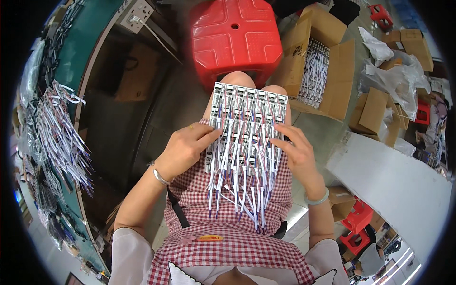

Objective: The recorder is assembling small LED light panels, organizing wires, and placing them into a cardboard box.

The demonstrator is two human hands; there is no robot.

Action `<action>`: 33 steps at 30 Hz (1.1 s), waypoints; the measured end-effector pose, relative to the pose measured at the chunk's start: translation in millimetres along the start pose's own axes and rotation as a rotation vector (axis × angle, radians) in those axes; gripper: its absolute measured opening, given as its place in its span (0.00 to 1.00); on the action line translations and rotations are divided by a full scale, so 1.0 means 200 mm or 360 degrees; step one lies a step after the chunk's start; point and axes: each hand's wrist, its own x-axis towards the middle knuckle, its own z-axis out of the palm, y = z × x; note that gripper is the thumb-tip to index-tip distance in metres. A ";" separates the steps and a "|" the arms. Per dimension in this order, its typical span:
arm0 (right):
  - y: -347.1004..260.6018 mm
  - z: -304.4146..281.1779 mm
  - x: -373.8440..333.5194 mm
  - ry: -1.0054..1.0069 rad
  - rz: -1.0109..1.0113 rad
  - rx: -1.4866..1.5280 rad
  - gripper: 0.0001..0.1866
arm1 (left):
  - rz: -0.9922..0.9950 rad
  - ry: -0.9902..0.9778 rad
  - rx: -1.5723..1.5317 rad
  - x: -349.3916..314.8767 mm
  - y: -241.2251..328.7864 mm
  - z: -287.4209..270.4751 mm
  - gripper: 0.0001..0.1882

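Observation:
A panel of small circuit boards (249,97) lies across my lap, with rows of dark components. White-sleeved wire leads (240,171) hang from it toward my waist, with thin red and blue wires among them. At the panel's left side, my left hand (184,148) has its thumb and forefinger brought together over the boards; what they pinch, if anything, is too small to make out. My right hand (300,154) is at the right side, thumb and fingers apart, with the fingertips touching the boards and leads near that edge.
A red plastic stool (235,40) stands in front of my knees. Beyond it at right, an open carton (339,80) holds more wired panels. Left is a green-topped bench (71,61) bearing a bundle of white leads (64,133). A white surface (389,175) juts in at right.

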 end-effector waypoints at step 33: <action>0.18 -0.09 0.04 -0.0321 -0.0692 -0.0305 0.09 | 0.0354 -0.0463 0.0230 0.03 -0.04 -0.10 0.17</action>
